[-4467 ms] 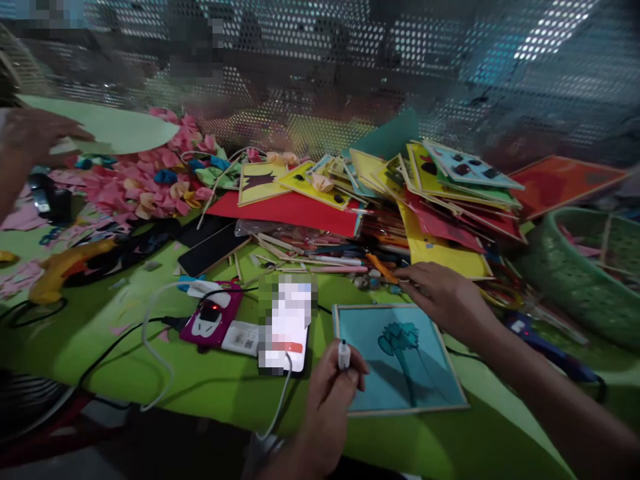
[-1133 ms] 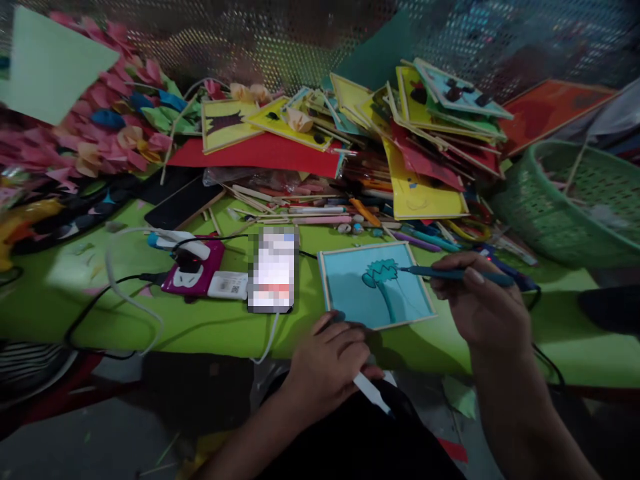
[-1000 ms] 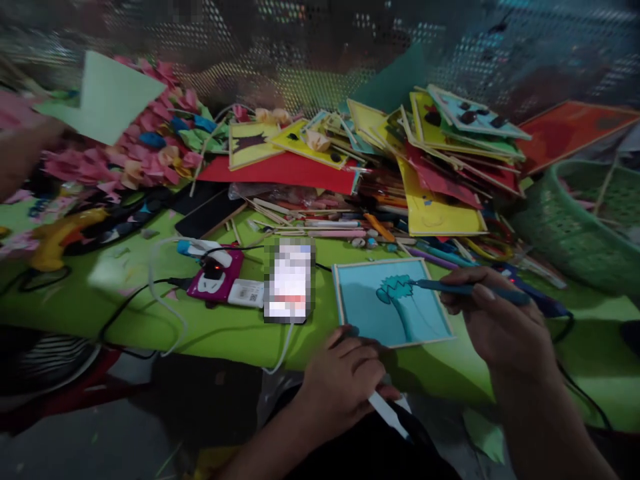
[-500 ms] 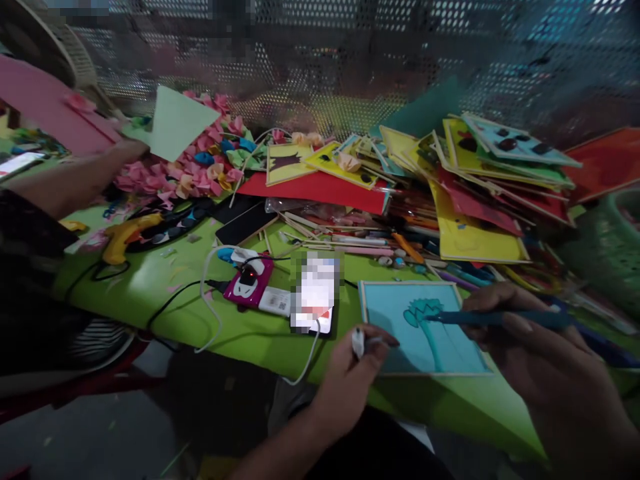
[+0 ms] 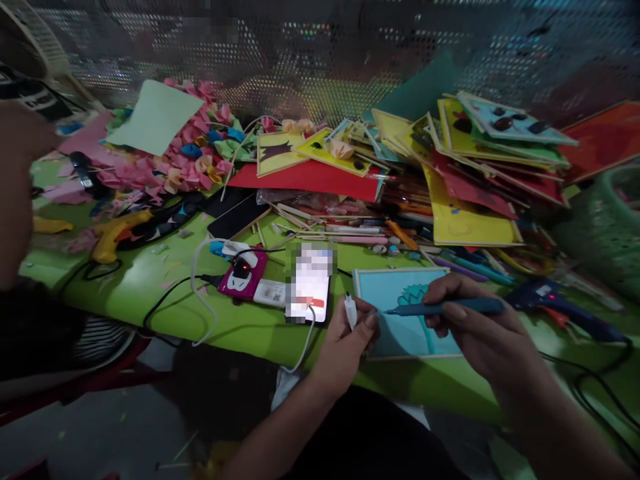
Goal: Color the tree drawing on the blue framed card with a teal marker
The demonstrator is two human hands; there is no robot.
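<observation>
A teal marker (image 5: 463, 307) is gripped in my right hand (image 5: 480, 327), its tip pointing left at the fingertips of my left hand. My left hand (image 5: 350, 343) is closed around a white pen (image 5: 351, 311) that sticks up between the fingers. Something small and pale may be pinched at its fingertips, too blurred to name. Below both hands lies a light blue card (image 5: 385, 288) in a thin wooden frame, bearing a teal drawing (image 5: 414, 293) of a jagged top on a stem. My right hand partly covers the drawing.
Left of the card are a lit phone (image 5: 313, 283) and a pink power strip (image 5: 245, 277) with cables. A glue gun (image 5: 555, 300) lies at right. Framed cards (image 5: 500, 153) and paper flowers (image 5: 185, 147) pile up behind. Another person's arm (image 5: 23, 187) shows at far left.
My right hand has moved left, bringing the teal marker from the drawing to my left fingertips. The white pen now stands more upright. The other person's arm has shifted, and the pink sheet is lower.
</observation>
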